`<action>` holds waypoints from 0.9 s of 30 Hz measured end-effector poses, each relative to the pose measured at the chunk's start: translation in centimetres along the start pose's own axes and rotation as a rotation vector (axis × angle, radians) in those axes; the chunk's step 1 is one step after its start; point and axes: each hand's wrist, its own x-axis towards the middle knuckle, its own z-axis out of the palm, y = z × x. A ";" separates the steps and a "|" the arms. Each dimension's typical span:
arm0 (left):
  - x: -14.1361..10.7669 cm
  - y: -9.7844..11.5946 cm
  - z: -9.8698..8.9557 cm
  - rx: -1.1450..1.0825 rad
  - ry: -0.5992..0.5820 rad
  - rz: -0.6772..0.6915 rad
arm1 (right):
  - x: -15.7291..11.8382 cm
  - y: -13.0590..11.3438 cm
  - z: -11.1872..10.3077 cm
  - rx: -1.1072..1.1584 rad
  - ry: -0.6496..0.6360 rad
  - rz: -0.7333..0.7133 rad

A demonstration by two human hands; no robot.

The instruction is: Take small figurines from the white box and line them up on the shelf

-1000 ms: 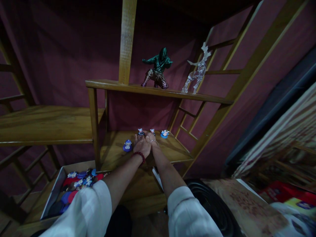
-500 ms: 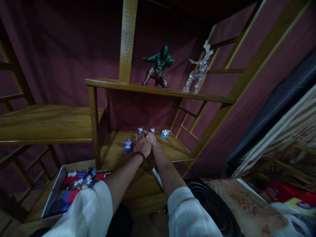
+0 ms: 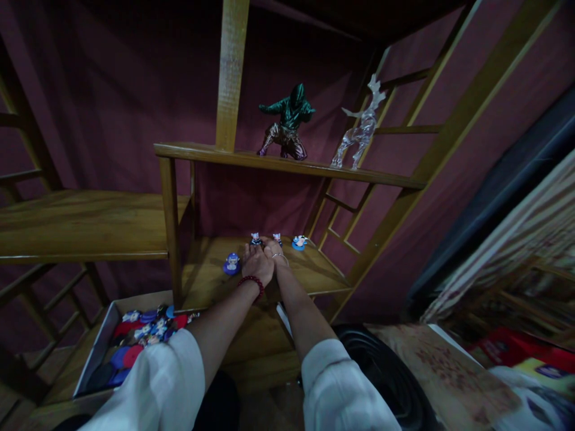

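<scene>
My left hand [image 3: 257, 263], with a red bead bracelet at its wrist, reaches onto the lower wooden shelf [image 3: 309, 272]. Against it lies my right hand [image 3: 274, 248], wearing a thin silver bangle. The fingers of both are bunched together, and whatever lies between them is hidden. Just beyond the left fingers stands a small white-and-dark figurine [image 3: 256, 238]. A similar figurine [image 3: 277, 238] shows behind the right fingers, partly covered. Left of the hands sits a purple-based figurine [image 3: 232, 264]; to their right is a blue-based figurine [image 3: 299, 242].
An open box [image 3: 93, 353] full of small figurines and coloured discs stands at lower left. On the shelf board above are a green-and-bronze crouching figure [image 3: 290, 123] and a clear deer figure [image 3: 359, 134]. Wooden lattice [image 3: 350, 221] bounds the shelf's right side.
The view shifts very slightly. Both hands stay together at the same spot, and the figurines have not visibly moved.
</scene>
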 end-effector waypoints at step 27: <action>0.2 -0.3 0.4 0.008 0.015 -0.003 | -0.1 0.0 -0.2 -0.123 -0.064 -0.003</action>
